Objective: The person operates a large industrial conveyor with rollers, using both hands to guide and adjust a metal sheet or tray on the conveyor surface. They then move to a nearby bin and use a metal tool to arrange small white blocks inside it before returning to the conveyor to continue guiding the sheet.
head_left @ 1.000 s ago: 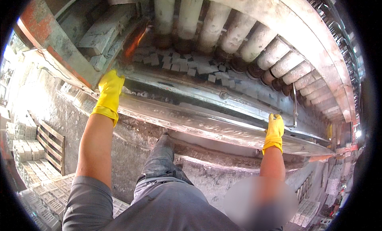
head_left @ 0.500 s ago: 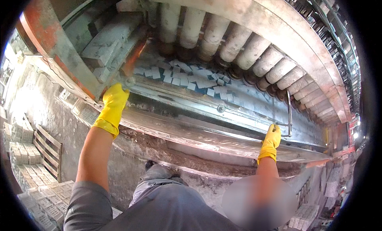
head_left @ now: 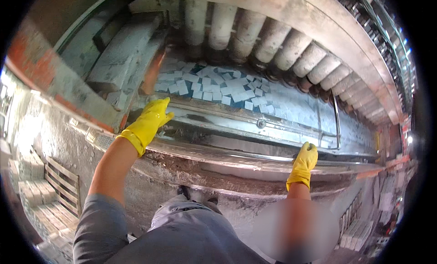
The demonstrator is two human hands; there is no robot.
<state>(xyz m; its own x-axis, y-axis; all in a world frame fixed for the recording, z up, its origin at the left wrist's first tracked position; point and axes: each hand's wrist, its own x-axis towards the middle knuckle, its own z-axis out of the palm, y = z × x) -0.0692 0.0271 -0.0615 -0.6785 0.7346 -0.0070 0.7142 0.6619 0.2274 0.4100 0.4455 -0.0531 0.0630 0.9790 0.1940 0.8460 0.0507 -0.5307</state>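
The panel (head_left: 227,160) runs along the front edge of the machine bed (head_left: 291,113), its long axis going left to right and dipping a little toward its right end. Both hands are at this front edge, well apart from each other. The right hand (head_left: 303,164), in a yellow glove, is at the panel's upper edge, right of its middle, and is the nearer hand to the panel. Its fingers are curled, but I cannot tell whether its grip is clamped on that edge.

The left hand (head_left: 148,125), gloved alike, is over the left end of the rail (head_left: 214,124), which lies just behind the panel and roughly along it. Its grip is apart, thumb away from the fingers; whether it touches the rail I cannot tell. Beyond the rail, pale tiles (head_left: 211,88) lie scattered on the bed, mostly toward its left end, ahead and to the right of the left hand. Rollers (head_left: 248,36) line the far edge, and a thin rod (head_left: 337,120) stands beyond the right hand.
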